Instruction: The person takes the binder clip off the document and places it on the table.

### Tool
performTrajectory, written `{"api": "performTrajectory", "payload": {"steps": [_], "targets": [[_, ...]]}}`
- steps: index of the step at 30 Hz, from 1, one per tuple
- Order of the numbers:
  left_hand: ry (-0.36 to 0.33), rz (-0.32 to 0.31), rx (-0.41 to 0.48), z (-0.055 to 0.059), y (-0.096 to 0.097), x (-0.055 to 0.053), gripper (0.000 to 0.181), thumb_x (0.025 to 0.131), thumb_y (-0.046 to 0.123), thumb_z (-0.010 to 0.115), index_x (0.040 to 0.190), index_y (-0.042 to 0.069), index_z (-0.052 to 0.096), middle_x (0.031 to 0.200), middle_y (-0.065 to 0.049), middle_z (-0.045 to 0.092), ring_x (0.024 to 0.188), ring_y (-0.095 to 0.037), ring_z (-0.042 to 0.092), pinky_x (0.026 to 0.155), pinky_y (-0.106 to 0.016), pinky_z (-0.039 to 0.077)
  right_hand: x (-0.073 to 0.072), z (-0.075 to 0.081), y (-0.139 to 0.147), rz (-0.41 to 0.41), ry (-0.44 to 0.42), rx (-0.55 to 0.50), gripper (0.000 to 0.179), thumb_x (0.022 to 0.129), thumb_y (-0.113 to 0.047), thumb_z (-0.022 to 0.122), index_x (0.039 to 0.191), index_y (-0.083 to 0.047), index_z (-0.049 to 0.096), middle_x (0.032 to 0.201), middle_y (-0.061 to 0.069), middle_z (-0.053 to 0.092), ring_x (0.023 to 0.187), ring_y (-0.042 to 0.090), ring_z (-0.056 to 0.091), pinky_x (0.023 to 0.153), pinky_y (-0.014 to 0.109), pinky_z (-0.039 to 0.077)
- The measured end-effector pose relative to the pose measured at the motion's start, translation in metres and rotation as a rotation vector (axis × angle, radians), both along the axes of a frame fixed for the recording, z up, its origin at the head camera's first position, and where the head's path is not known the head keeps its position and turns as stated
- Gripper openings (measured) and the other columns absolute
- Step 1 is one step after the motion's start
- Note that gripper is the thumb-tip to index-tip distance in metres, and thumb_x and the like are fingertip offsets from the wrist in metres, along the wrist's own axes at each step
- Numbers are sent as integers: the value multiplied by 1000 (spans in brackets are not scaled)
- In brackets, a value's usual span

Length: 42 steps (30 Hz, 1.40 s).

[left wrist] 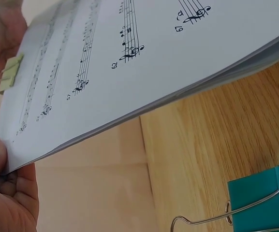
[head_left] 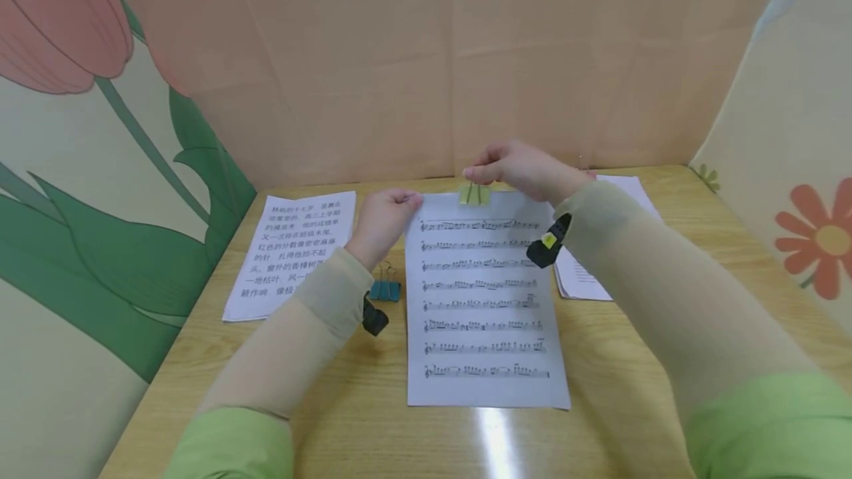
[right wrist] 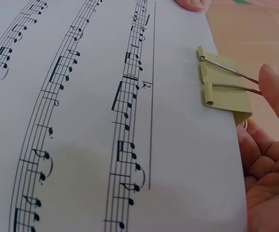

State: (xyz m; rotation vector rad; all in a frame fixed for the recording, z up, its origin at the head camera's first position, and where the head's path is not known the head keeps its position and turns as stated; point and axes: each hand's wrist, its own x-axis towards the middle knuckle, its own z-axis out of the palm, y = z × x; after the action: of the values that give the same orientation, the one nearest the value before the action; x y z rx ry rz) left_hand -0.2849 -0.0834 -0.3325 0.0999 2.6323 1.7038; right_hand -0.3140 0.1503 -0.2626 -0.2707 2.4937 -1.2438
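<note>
A sheaf of sheet music [head_left: 482,301] is held up by its top edge, staves facing me. My left hand [head_left: 386,224] pinches its top left corner between thumb and fingers. At the middle of the top edge sits a yellow binder clip [head_left: 474,196], its jaws over the paper. My right hand [head_left: 515,168] grips the clip's wire handles, the thumb on the near one in the right wrist view, where the clip [right wrist: 224,84] shows close up. In the left wrist view the sheaf's layered side edge [left wrist: 178,92] shows several sheets.
A teal binder clip [head_left: 384,290] lies on the wooden table [head_left: 346,420], left of the music. A stack of printed text [head_left: 293,250] lies at the left. More papers [head_left: 579,279] lie at the right, partly behind my right arm. A peach cloth wall [head_left: 399,58] stands behind.
</note>
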Motion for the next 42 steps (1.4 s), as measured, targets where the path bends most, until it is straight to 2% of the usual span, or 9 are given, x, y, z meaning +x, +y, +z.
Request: {"api": "performTrajectory", "payload": {"steps": [9, 16, 20, 27, 31, 35, 42], "targets": [[23, 2, 24, -3, 0, -1, 19, 94, 23, 63, 104, 11, 73, 94, -2, 71, 95, -16, 63, 91, -35, 49, 2, 7, 11, -69, 46, -23, 52, 85, -47, 69, 115, -8, 56, 122, 10, 52, 121, 31, 42, 105, 54, 29], [14, 9, 26, -6, -1, -4, 19, 95, 23, 62, 106, 11, 73, 96, -2, 71, 96, -17, 63, 91, -35, 50, 5, 10, 23, -102, 83, -60, 48, 87, -45, 68, 111, -6, 55, 115, 9, 53, 115, 30, 44, 100, 50, 33], [9, 18, -3, -7, -2, -5, 20, 94, 25, 63, 106, 12, 73, 97, -1, 71, 97, -16, 63, 91, -35, 49, 7, 8, 30, -98, 110, -105, 44, 90, -39, 67, 110, -3, 54, 109, 9, 54, 111, 30, 45, 99, 50, 35], [-29, 20, -7, -9, -8, -10, 22, 95, 28, 61, 108, 14, 72, 97, 0, 70, 100, -16, 62, 94, -36, 48, 10, 4, 45, -113, 115, -116, 50, 87, -45, 68, 111, -3, 55, 110, 10, 53, 109, 29, 41, 96, 51, 32], [-35, 33, -9, -11, -12, -14, 22, 95, 29, 61, 109, 14, 72, 98, -1, 70, 101, -17, 61, 94, -37, 47, 12, 0, 52, -122, 128, -138, 46, 87, -42, 70, 106, -2, 57, 104, 7, 55, 106, 27, 41, 94, 46, 32], [-35, 48, -27, -12, -16, -17, 23, 95, 30, 61, 110, 15, 71, 101, 0, 69, 105, -17, 59, 97, -38, 45, 14, -5, 58, -121, 146, -149, 41, 88, -39, 70, 102, -2, 58, 97, 4, 55, 102, 26, 41, 86, 41, 34], [-39, 69, -16, -15, -23, -19, 23, 96, 30, 60, 110, 16, 71, 103, 1, 68, 108, -17, 57, 99, -38, 43, 22, -15, 67, -121, 108, -172, 35, 90, -35, 68, 101, -3, 60, 94, 4, 54, 99, 27, 41, 85, 40, 33]]}}
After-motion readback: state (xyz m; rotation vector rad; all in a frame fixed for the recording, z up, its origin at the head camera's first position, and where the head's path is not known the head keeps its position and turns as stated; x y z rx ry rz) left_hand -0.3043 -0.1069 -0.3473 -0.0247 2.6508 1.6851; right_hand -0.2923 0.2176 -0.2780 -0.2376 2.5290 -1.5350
